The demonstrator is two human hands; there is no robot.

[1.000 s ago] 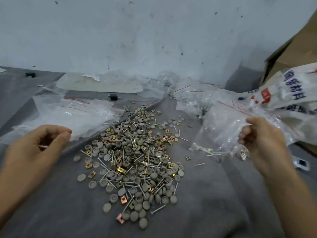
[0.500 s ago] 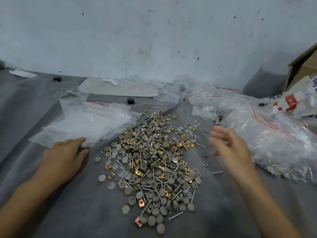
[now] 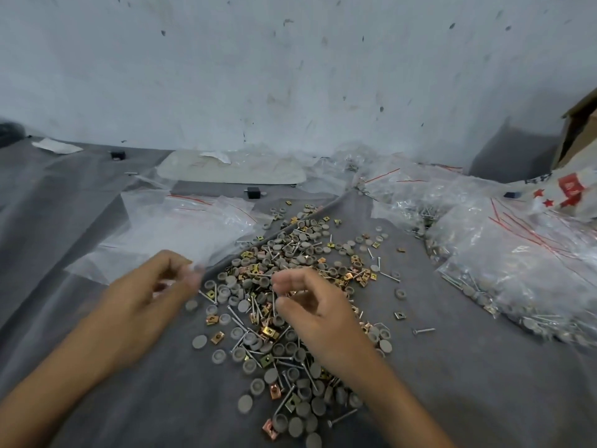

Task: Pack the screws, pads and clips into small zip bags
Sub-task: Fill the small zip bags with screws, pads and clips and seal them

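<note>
A loose pile [image 3: 290, 250] of grey round pads, thin silver screws and gold clips lies on the grey cloth [image 3: 452, 383]. A single screw [image 3: 423, 330] lies apart to the right. My right hand [image 3: 319, 312] hovers over the middle of the pile, fingers loosely curled, thumb and forefinger apart with nothing between them. My left hand [image 3: 151, 295] is motion-blurred at the pile's left edge, its fingertips pinching the near corner of a clear zip bag [image 3: 193, 270] from the flat stack of empty bags [image 3: 184, 227].
A heap of filled zip bags [image 3: 517, 270] with red seal lines covers the right side. Behind it are a white printed sack [image 3: 568, 189] and a cardboard box [image 3: 581, 124]. A small black block [image 3: 253, 193] sits near the back, below the wall.
My right hand left the filled bags on the right and moved left over the pile. My left hand went from lying flat on the empty bags to pinching one. The view tilted.
</note>
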